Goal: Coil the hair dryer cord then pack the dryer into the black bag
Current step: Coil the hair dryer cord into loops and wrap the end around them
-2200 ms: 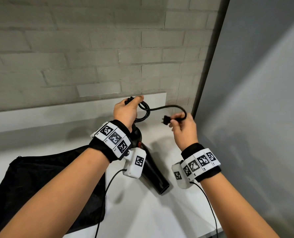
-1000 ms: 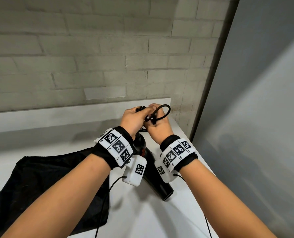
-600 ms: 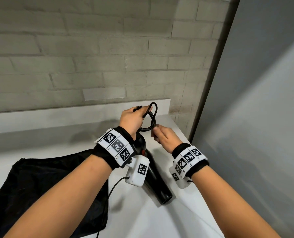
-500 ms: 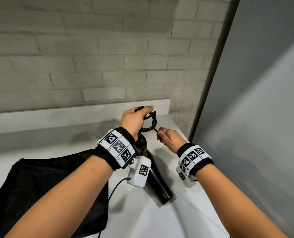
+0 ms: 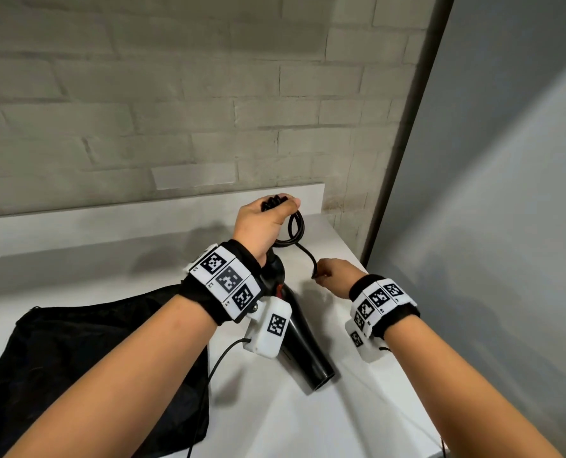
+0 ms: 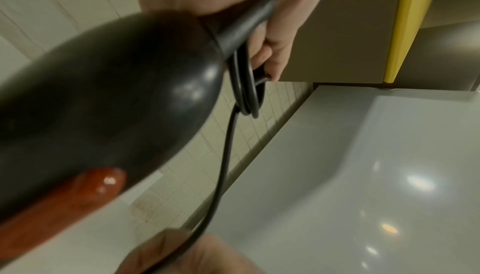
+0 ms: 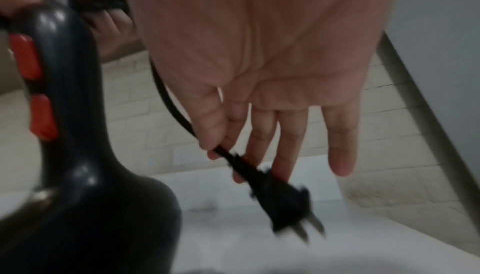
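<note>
Rightward — plug near counter edge.

Black dryer, cord coiled, beside black bag

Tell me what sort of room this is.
Probably a plain indoor work or test corner rather than a lived-in bathroom: a grey painted brick wall, a bare white counter with a raised back ledge, and a smooth grey side panel.

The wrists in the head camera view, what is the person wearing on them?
Both forearms are bare, with no sleeves. Each wrist has a black band carrying a row of white tiles printed with black square codes. A white box with its own code hangs under each wrist, and a thin black cable trails from it.
</note>
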A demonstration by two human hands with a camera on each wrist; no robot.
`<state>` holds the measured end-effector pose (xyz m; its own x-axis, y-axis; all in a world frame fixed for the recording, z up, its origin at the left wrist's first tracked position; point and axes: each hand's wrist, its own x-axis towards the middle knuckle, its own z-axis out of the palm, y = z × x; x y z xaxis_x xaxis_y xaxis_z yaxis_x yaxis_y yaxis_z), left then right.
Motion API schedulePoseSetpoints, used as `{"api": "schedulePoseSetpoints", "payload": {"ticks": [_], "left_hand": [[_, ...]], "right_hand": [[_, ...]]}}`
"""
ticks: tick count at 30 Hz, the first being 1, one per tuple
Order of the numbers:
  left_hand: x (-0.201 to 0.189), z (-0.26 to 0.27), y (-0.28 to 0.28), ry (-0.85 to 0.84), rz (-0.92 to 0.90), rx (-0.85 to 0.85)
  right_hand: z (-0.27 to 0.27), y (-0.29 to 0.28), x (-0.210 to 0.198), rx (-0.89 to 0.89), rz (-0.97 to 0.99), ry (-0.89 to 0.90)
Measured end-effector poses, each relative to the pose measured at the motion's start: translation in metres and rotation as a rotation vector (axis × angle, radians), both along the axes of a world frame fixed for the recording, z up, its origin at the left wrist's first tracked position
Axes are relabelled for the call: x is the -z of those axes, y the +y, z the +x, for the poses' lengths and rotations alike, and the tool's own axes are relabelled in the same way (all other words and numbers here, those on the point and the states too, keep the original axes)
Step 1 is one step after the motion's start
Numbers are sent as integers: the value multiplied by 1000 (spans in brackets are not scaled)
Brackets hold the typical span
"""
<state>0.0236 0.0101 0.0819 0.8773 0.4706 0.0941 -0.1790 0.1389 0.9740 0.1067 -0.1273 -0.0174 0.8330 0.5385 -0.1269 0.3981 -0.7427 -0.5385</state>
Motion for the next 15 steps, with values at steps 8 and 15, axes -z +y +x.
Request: {"api": "schedulePoseSetpoints", "payload": {"ticks": [8,15], "left_hand": [[-2,1,-1,-5,-6,9],[-7,-2,7,91,6,127]], "right_hand": [[-30,21,-48,-264,779,451],[-21,23,-59,-35,790,268]]}}
